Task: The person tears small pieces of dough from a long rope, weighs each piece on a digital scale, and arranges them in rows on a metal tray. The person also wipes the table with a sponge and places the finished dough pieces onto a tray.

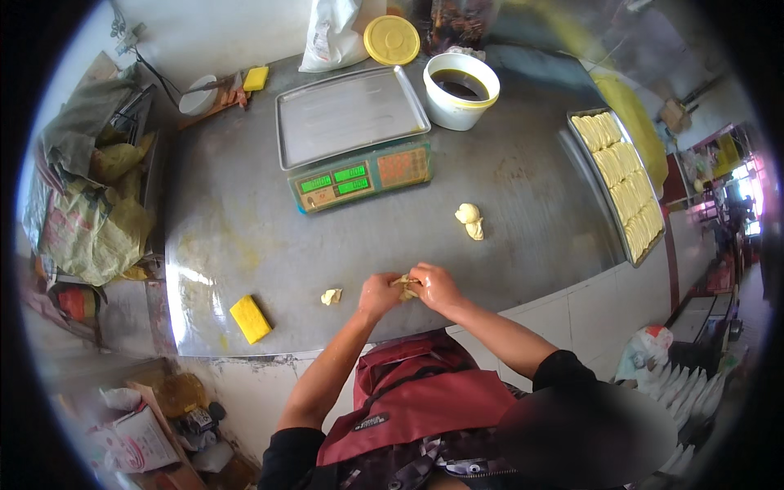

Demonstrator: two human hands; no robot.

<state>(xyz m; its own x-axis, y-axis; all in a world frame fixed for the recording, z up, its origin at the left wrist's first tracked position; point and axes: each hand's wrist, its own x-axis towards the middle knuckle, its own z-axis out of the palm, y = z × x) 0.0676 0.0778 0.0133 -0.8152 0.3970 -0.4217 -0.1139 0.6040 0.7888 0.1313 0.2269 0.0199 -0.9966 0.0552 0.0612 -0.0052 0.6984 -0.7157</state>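
My left hand [378,294] and my right hand [436,285] meet just over the front edge of the metal table [269,245]. Between them they grip a piece of pale dough [405,286], mostly hidden by the fingers. To the left of my hands lies a small dough scrap [331,297]. Farther back on the right, a dough lump [468,214] rests with a smaller torn-looking bit touching it. A yellow sponge [250,319] is at the front left corner of the table.
A lit digital scale [361,177] bears a bare metal tray [349,116]. Beside it stands a white bucket [456,113] of dark liquid. At the right edge, a baking tray [612,211] holds rows of shaped dough. Crumpled sacks [98,226] are piled at left.
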